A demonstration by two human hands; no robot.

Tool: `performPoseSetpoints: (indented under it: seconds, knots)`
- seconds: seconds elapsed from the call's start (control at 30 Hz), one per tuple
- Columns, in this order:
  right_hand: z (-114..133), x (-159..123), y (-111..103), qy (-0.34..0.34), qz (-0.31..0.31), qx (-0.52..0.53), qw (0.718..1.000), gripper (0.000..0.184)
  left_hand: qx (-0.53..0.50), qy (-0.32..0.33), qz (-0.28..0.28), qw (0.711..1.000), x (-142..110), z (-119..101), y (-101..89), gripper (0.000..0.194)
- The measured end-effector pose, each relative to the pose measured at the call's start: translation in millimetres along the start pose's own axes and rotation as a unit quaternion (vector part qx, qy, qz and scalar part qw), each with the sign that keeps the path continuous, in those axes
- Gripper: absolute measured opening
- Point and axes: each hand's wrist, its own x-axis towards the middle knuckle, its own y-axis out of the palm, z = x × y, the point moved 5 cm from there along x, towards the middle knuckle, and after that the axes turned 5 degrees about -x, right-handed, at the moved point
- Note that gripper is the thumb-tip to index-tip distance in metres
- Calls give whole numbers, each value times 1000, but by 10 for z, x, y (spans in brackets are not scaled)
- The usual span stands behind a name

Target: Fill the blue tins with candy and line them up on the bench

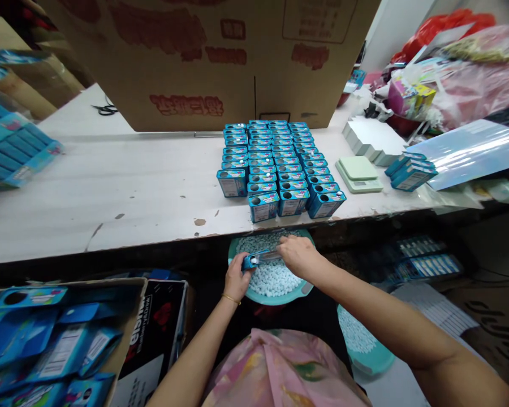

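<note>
My left hand (236,278) is closed round a small blue box (258,259), held lying on its side over a teal basin (237,249) full of small white pellets (271,277). My right hand (296,254) grips the box's other end, fingers curled. Both hands hover below the table's front edge. On the white table (110,192) above them stand several rows of the same blue boxes (275,164), upright with round holes in their tops.
A big cardboard carton (203,56) stands behind the rows. A green scale (358,174), white flat cartons (371,138) and lying blue boxes (409,172) are at the right. A box of blue packaging (46,339) is at the lower left. A second teal basin (360,339) sits under my right arm.
</note>
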Motion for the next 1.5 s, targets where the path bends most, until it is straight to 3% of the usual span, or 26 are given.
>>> performPoseSetpoints:
  seconds: [0.13,0.27,0.4,0.5,0.57,0.7,0.8,0.97,1.1,1.2,1.37,1.5]
  knots:
    - [-349,-102,313,50,6,19,999,26,-23,-25,-29,999,-26,68,-112,33]
    - [-542,22,1026,138,54,117,982,29,-68,-79,-77,992,-75,207,-274,39]
    - [-173,367,1630,149,71,189,968,30,-115,-110,-114,981,-96,310,-311,45]
    - [88,557,1821,146,60,246,956,32,-136,-123,-125,975,-108,339,-340,44]
    - [109,596,1849,139,50,279,949,32,-134,-130,-133,973,-121,344,-409,42]
    - [-137,494,1700,114,23,324,939,32,-118,-122,-147,975,-119,320,-561,44]
    - [-349,344,1374,87,-20,352,932,31,-97,-101,-141,980,-82,260,-565,44]
    - [-414,145,688,40,-50,306,950,32,-31,-57,-87,994,-18,96,-333,37]
    - [-250,82,292,24,-14,153,988,31,13,-8,-45,999,-8,-16,-135,35]
    - [-62,69,117,9,7,51,999,26,27,19,-34,999,-26,-63,-68,34]
    - [205,79,-74,-19,-18,0,1000,21,26,16,-28,999,-51,-50,-34,34]
    - [19,25,-43,-9,-14,0,1000,21,10,5,-43,999,-62,17,-93,33]
